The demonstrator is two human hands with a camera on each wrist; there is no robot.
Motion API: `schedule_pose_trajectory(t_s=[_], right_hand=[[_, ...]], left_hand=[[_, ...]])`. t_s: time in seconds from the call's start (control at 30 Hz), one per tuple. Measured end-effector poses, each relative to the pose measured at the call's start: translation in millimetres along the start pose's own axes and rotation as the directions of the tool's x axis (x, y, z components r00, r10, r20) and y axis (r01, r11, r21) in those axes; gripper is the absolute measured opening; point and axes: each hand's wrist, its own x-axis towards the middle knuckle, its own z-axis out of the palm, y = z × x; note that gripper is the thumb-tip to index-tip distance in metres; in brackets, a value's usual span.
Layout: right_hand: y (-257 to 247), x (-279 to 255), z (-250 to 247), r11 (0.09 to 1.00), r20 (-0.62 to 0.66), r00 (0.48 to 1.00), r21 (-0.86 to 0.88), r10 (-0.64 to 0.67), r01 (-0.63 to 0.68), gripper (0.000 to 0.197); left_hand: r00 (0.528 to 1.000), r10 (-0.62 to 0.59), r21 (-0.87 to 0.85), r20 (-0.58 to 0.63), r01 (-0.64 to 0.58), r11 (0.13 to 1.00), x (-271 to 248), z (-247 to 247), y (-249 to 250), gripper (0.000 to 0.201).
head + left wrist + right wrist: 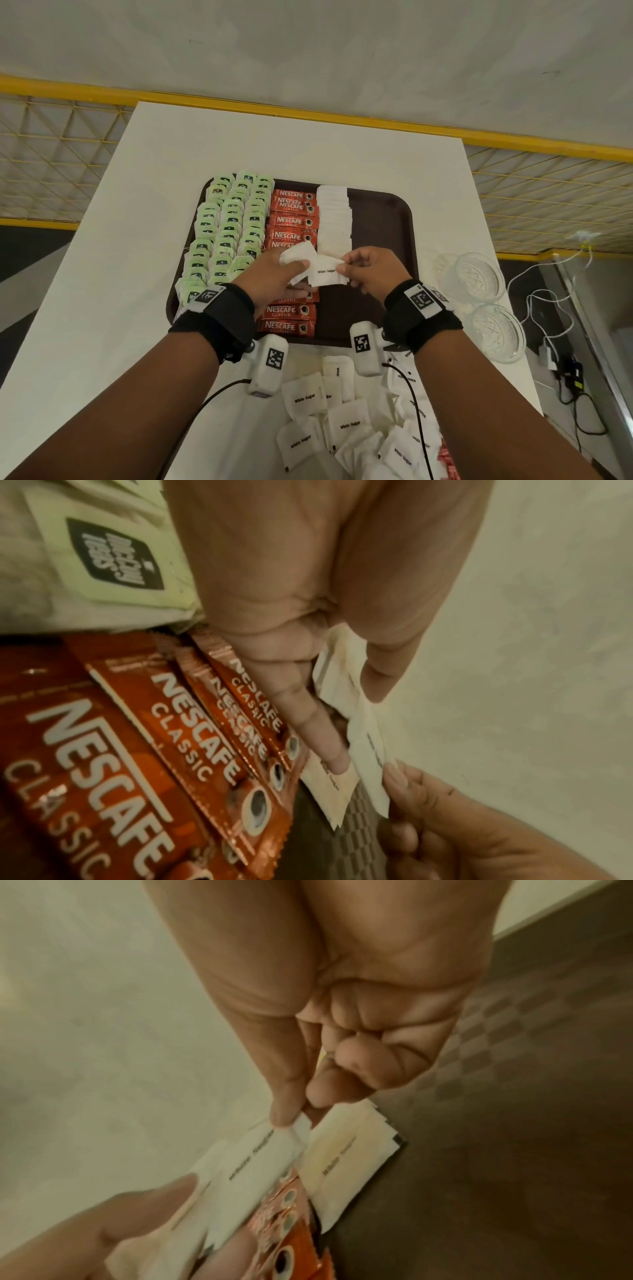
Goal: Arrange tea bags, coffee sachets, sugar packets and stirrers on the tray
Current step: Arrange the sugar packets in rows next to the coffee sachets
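Note:
A dark brown tray [383, 219] holds green tea bags [226, 229] at the left, red coffee sachets [291, 222] in the middle and a column of white sugar packets [334, 219] beside them. Above the tray's near half, my left hand [274, 270] grips a small bunch of sugar packets [298, 255]. My right hand [368, 269] pinches the corner of one "White Sugar" packet [323, 272] between thumb and forefinger, right beside the left hand's bunch. The right wrist view shows that pinch on the packet [263, 1153]. The left wrist view shows the held packets [346, 685].
A loose pile of sugar packets [349, 421] lies on the white table [137, 274] near me. Two empty glass bowls [476, 277] stand right of the tray. The tray's right part is bare. Cables hang off the table's right side.

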Motion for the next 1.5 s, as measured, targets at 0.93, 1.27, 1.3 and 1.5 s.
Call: schedule_pose_trajectory(t_s=[0.93, 1.27, 1.3, 1.5], right_hand=[[10, -17, 3, 0.997, 0.046, 0.998, 0.057, 0.052, -0.055, 0.017], [27, -8, 9, 0.978, -0.139, 0.968, 0.02, 0.209, -0.208, 0.01], [26, -6, 11, 0.977, -0.155, 0.965, -0.003, 0.209, -0.212, 0.01], [23, -3, 16, 0.968, -0.25, 0.958, -0.168, 0.141, -0.186, 0.02]], left_hand=[[0.998, 0.001, 0.139, 0.057, -0.009, 0.99, -7, 4, -11, 0.035], [1.0, 0.021, 0.162, 0.013, -0.022, 0.986, -12, -10, -16, 0.026], [1.0, 0.028, 0.189, 0.011, -0.029, 0.982, -12, -11, -17, 0.027], [0.999, 0.028, 0.202, 0.041, -0.035, 0.979, -13, -8, -22, 0.031]])
